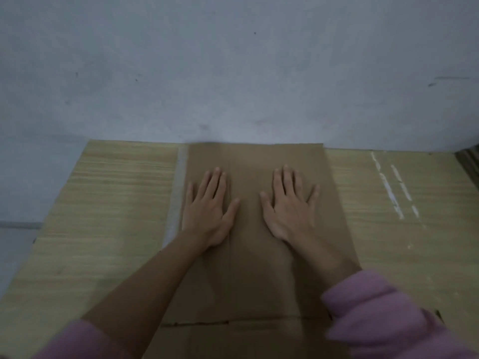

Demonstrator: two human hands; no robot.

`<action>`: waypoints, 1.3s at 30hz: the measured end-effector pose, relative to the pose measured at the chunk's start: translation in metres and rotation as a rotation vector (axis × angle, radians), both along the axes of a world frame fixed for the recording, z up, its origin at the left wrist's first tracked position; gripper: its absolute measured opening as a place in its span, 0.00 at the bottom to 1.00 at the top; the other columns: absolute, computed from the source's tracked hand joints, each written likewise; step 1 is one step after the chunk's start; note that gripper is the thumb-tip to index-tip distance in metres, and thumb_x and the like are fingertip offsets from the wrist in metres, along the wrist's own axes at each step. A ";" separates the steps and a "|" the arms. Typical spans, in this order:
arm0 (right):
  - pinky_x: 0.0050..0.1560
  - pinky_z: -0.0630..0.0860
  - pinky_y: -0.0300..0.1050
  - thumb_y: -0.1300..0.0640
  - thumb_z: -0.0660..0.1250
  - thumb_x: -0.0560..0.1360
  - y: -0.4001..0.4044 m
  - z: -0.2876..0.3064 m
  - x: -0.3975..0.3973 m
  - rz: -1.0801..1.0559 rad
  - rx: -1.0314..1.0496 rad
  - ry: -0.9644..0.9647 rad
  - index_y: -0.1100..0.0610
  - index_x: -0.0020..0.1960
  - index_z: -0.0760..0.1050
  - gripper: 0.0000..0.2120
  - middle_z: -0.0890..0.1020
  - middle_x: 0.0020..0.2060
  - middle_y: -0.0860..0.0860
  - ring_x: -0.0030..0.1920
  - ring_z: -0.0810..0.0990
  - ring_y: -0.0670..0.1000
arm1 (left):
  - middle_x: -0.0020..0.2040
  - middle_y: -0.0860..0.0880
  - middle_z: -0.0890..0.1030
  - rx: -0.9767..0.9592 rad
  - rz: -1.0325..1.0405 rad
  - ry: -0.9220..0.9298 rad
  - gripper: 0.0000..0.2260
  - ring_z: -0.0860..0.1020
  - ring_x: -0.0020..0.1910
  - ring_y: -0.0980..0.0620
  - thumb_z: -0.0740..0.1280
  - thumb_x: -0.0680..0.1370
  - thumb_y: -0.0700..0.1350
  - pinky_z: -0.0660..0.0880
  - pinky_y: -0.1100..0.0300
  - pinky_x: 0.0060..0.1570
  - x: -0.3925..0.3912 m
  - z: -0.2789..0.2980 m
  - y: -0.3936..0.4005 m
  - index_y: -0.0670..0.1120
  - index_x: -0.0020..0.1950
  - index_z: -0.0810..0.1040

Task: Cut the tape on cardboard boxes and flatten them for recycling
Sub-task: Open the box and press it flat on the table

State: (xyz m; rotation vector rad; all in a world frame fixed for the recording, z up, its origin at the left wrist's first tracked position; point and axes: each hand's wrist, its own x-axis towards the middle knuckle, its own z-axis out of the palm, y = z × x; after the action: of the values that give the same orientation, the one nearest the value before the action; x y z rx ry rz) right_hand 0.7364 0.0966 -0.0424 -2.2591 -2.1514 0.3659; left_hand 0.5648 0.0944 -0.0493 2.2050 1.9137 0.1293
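A brown cardboard box lies flattened on the wooden table, its far edge against the wall. My left hand presses palm-down on its left half with fingers spread and straight. My right hand presses flat on its right half the same way. A strip of clear tape runs along the cardboard's left edge. A flap seam crosses the cardboard near the bottom of the view.
The light wooden table reaches to a grey-white wall at the back. White scuff marks streak the table at the right. A dark stack edge shows at the far right. The table's left edge drops to the floor.
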 end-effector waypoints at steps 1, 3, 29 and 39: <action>0.70 0.35 0.66 0.41 0.43 0.80 0.004 -0.002 -0.004 -0.022 0.000 -0.002 0.52 0.77 0.38 0.31 0.38 0.76 0.48 0.76 0.35 0.50 | 0.78 0.52 0.39 0.001 -0.004 0.021 0.40 0.38 0.75 0.55 0.29 0.67 0.65 0.35 0.52 0.72 0.001 -0.002 0.005 0.50 0.77 0.40; 0.70 0.35 0.66 0.41 0.42 0.80 0.007 -0.008 -0.006 -0.054 0.005 -0.021 0.52 0.77 0.37 0.31 0.37 0.76 0.48 0.75 0.35 0.50 | 0.77 0.53 0.38 0.012 -0.010 0.051 0.38 0.37 0.75 0.56 0.29 0.68 0.64 0.34 0.52 0.72 0.001 -0.006 0.010 0.51 0.77 0.38; 0.73 0.37 0.55 0.41 0.47 0.80 -0.203 0.008 0.005 -0.179 -0.086 0.066 0.54 0.78 0.40 0.32 0.39 0.77 0.51 0.76 0.38 0.50 | 0.78 0.51 0.43 -0.022 -0.114 -0.048 0.41 0.40 0.76 0.56 0.34 0.68 0.66 0.38 0.56 0.72 -0.039 0.004 -0.184 0.49 0.78 0.45; 0.72 0.37 0.56 0.36 0.28 0.69 -0.274 -0.012 -0.019 -0.308 0.029 -0.063 0.55 0.77 0.40 0.41 0.41 0.77 0.50 0.76 0.39 0.49 | 0.77 0.51 0.46 0.093 -0.075 -0.111 0.36 0.40 0.74 0.57 0.39 0.73 0.63 0.35 0.51 0.71 -0.071 -0.017 -0.231 0.48 0.77 0.48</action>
State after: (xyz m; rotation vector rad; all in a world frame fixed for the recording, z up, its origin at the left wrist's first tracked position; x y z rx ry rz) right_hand 0.7172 -0.1776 -0.0539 -2.5610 -1.7761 0.2576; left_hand 0.4938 -0.1362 -0.0659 2.2738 1.7980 0.3269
